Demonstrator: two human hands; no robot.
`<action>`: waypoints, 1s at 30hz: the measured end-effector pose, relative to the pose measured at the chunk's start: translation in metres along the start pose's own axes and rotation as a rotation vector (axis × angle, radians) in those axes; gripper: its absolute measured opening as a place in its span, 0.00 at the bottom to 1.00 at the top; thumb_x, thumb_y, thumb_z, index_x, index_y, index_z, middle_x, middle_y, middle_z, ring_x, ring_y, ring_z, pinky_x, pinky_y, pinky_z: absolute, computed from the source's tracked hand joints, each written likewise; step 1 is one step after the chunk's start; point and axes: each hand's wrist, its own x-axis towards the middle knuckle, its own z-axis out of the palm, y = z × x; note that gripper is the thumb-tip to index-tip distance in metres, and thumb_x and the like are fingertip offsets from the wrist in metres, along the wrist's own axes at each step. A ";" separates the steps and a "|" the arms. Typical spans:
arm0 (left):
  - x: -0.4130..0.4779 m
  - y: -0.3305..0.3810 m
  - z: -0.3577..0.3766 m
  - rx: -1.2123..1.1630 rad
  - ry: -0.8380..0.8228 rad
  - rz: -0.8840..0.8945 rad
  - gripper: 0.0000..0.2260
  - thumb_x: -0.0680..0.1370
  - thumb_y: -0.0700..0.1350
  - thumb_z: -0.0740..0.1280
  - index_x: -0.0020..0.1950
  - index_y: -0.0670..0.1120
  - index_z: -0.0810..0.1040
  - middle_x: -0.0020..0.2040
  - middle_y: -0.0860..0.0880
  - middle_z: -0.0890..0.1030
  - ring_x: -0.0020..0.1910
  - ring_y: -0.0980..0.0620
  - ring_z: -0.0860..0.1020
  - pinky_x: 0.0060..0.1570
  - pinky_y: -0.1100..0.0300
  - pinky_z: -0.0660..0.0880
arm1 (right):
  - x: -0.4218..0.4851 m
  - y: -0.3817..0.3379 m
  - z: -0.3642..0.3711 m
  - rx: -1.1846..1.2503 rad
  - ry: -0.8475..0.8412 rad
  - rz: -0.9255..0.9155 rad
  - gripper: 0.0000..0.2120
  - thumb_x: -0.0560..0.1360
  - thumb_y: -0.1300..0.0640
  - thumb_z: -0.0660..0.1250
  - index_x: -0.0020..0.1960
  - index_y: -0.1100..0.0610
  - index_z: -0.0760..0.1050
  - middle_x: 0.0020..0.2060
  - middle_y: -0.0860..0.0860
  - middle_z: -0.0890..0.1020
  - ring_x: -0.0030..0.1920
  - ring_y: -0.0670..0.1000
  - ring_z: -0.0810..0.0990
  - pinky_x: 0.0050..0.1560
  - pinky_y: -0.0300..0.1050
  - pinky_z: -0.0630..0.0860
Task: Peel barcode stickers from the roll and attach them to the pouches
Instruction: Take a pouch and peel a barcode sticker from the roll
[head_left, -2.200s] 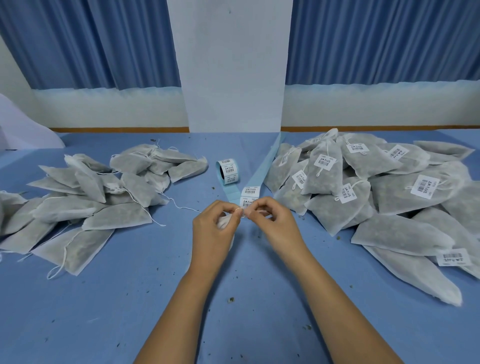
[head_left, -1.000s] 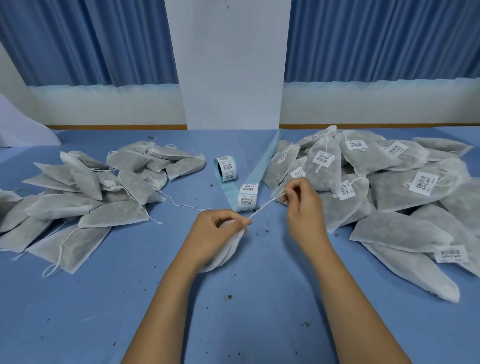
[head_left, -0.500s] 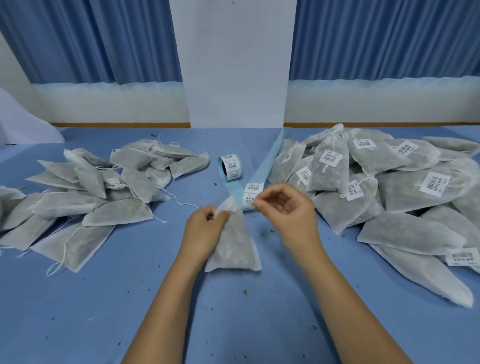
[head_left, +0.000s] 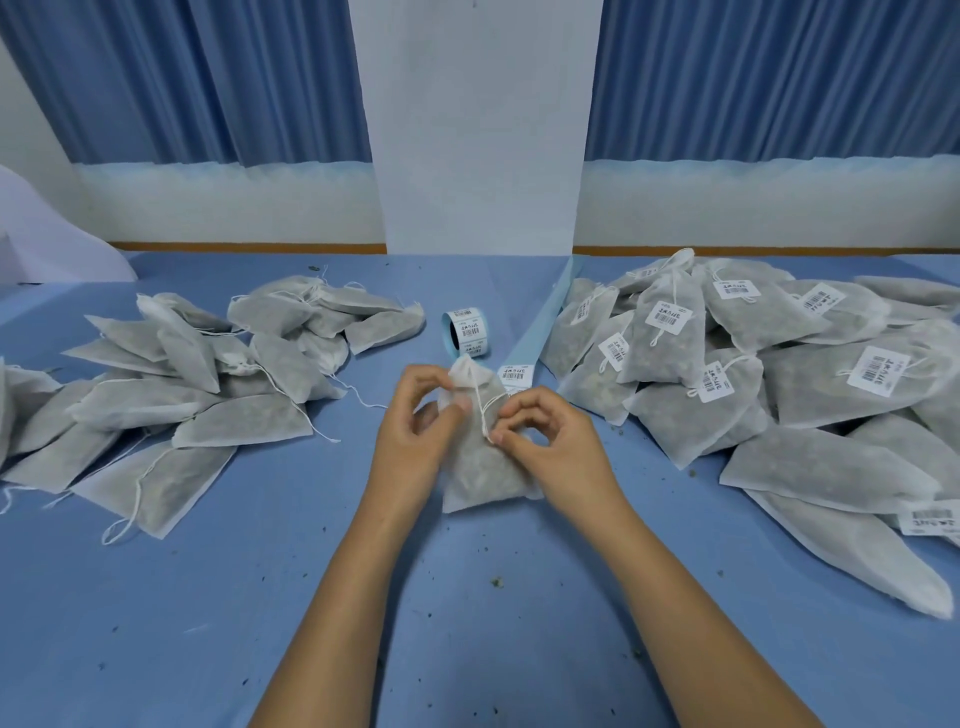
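A grey drawstring pouch (head_left: 480, 467) lies in front of me on the blue table (head_left: 208, 597), its tied neck pointing away. My left hand (head_left: 415, 431) grips the pouch just below the neck. My right hand (head_left: 550, 441) pinches the pouch's white drawstring (head_left: 480, 410) between thumb and forefinger. Behind the pouch stands the roll of barcode stickers (head_left: 466, 332), and its pale blue backing strip (head_left: 540, 322) runs off to the right with a sticker (head_left: 516, 375) at its near end.
A pile of unlabelled pouches (head_left: 182, 384) with loose strings covers the left of the table. A larger pile of pouches carrying barcode stickers (head_left: 753, 364) fills the right. A white pillar (head_left: 483, 130) and blue curtains stand behind. Small crumbs dot the table.
The pouch has been laid flat in front of me. My right hand, which had pulled the string out to the right and let it go, has come back and pinches the string over the pouch.
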 end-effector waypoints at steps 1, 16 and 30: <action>0.000 -0.001 0.001 0.062 -0.070 0.023 0.04 0.74 0.44 0.68 0.44 0.52 0.75 0.44 0.58 0.78 0.42 0.62 0.76 0.43 0.73 0.70 | 0.000 0.001 -0.001 0.005 0.005 0.003 0.07 0.69 0.66 0.72 0.43 0.61 0.75 0.35 0.49 0.80 0.39 0.43 0.78 0.47 0.32 0.73; 0.006 -0.016 0.001 0.461 0.115 0.041 0.14 0.71 0.34 0.73 0.55 0.46 0.83 0.52 0.52 0.75 0.50 0.57 0.74 0.50 0.80 0.65 | 0.026 0.031 -0.014 -0.149 0.003 0.223 0.14 0.76 0.59 0.66 0.62 0.52 0.75 0.65 0.47 0.72 0.64 0.42 0.69 0.60 0.31 0.66; 0.003 -0.020 0.020 0.708 0.006 0.388 0.15 0.74 0.34 0.70 0.60 0.40 0.80 0.59 0.46 0.75 0.59 0.54 0.67 0.59 0.76 0.60 | 0.024 0.033 -0.006 0.075 0.083 0.071 0.15 0.71 0.76 0.64 0.40 0.56 0.68 0.37 0.53 0.79 0.34 0.44 0.79 0.34 0.36 0.76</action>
